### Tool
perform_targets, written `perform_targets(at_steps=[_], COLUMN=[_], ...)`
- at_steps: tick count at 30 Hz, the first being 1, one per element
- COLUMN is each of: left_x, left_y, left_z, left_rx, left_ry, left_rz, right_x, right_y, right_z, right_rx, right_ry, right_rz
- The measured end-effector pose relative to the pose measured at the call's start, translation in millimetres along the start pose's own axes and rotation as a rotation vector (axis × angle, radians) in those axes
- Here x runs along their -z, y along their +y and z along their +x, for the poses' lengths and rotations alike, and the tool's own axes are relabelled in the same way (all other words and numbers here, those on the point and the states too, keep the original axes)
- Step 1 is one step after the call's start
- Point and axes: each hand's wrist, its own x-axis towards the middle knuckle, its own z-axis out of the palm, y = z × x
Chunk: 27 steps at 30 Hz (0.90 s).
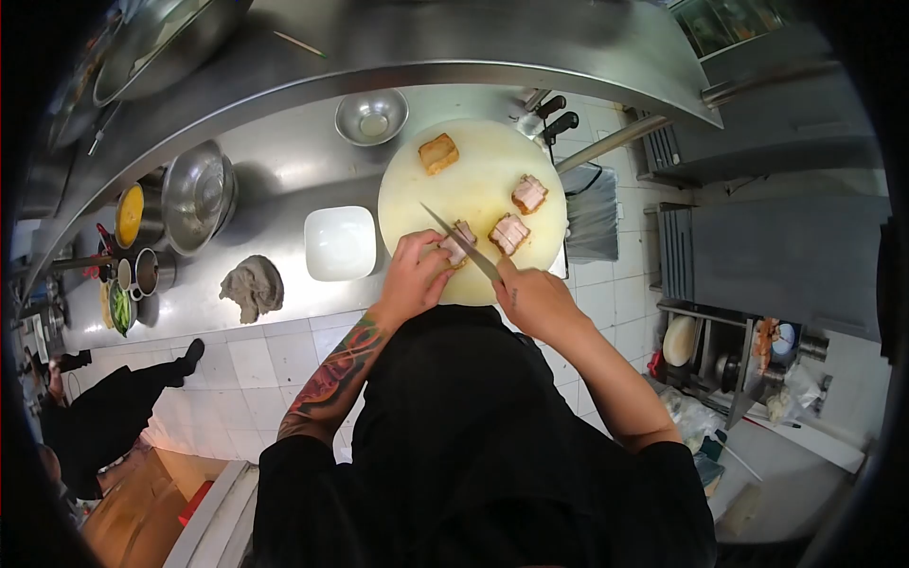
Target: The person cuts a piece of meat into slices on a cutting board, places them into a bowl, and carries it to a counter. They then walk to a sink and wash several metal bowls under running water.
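My right hand (538, 301) is wrapped round the handle of a kitchen knife (485, 266), its blade slanting up and left across a piece of roast pork belly (464, 230). With curled fingers, my left hand (414, 276) grips that piece from the left side. Everything lies on a round, pale cutting board (473, 156). To the right of the blade sit two scored or sliced pork chunks, a nearer chunk (508, 234) and a farther chunk (529, 194). A golden-crusted block (438, 154) rests toward the back. The blade's heel is partly hidden by my right hand.
Left of the board stands a square white bowl (341, 273); behind it, a small metal bowl (347, 118). A crumpled cloth (253, 289) and large metal bowls (196, 199) are farther left. Knife handles (561, 127) stick out at back right. A steel shelf (473, 70) overhangs. Another person (104, 426) is left.
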Motion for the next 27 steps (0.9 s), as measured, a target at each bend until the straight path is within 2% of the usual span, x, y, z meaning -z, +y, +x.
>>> perform_targets(at_steps=[5,9,14,17,20,22,24,27], left_x=[-3.0,-5.1,-9.3,-7.9,-5.1,-7.1,-16.2,-20.1], left_y=[-5.8,-4.8,-6.9,-5.0,8.7,12.1,2.9,-2.4], left_z=[-2.2,-0.8,-5.4,-6.5,-0.3,5.7,3.2,3.2], left_rx=[-0.008,0.0,0.027,0.003,0.081,0.108,0.112,0.12], left_ry=[-0.042,-0.013,-0.004,-0.01,0.037,-0.02,-0.037,-0.045], left_rz=[-0.03,-0.038,-0.025,-0.032,-0.046,0.089,0.097,0.103], right_x=[2.5,-4.8,-42.4,-12.4,6.0,13.0,21.4,29.1], right_y=[-2.6,-11.8,-1.8,5.3,25.6,34.3,40.7,56.1], right_z=[-29.3,-14.0,38.7,18.3,-8.2,-13.2,-15.2,5.0], right_rx=[-0.043,-0.066,-0.028,-0.037,-0.052,-0.062,-0.226,-0.159], right_ry=[-0.136,-0.151,-0.017,0.0,0.094,0.167,0.155,0.201], right_rz=[-0.06,-0.07,-0.032,0.097,0.28,0.345,0.482,0.426])
